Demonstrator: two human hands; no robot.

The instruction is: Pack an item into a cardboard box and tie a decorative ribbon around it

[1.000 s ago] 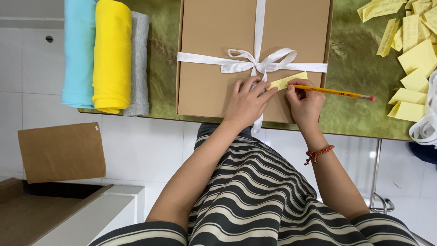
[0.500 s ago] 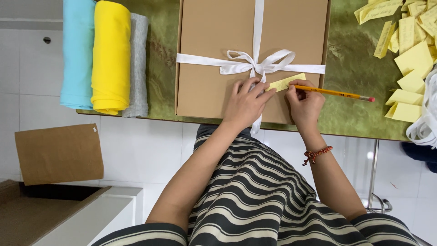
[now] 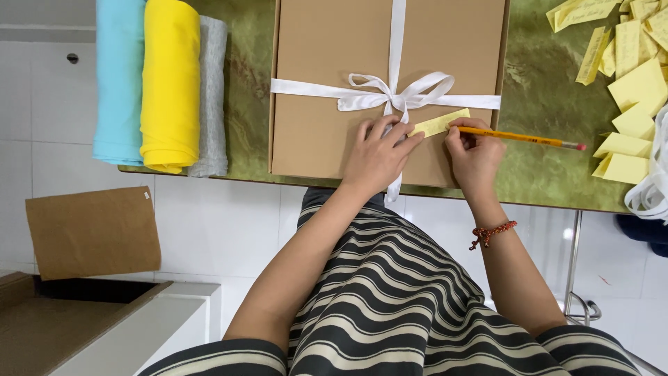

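A brown cardboard box (image 3: pixel 327 90) tied with a white ribbon bow (image 3: pixel 393 94) lies on a green table (image 3: pixel 550 167). A small yellow paper slip (image 3: pixel 440 123) rests on the box just below the ribbon. My left hand (image 3: pixel 379 154) presses flat on the box, its fingertips pinning the slip's left end. My right hand (image 3: pixel 474 154) grips a yellow pencil (image 3: pixel 522 137) with a pink eraser end, the tip against the slip's right end.
Rolled cloths in light blue (image 3: pixel 118 80), yellow (image 3: pixel 170 80) and grey (image 3: pixel 211 90) lie left of the box. Several yellow paper slips (image 3: pixel 633 76) are scattered at the right, with white ribbon (image 3: pixel 650 188) beside them. An open cardboard carton (image 3: pixel 90 233) sits on the floor at left.
The hands, slip and pencil stay in the same place on the box. Only the view shifts very slightly.
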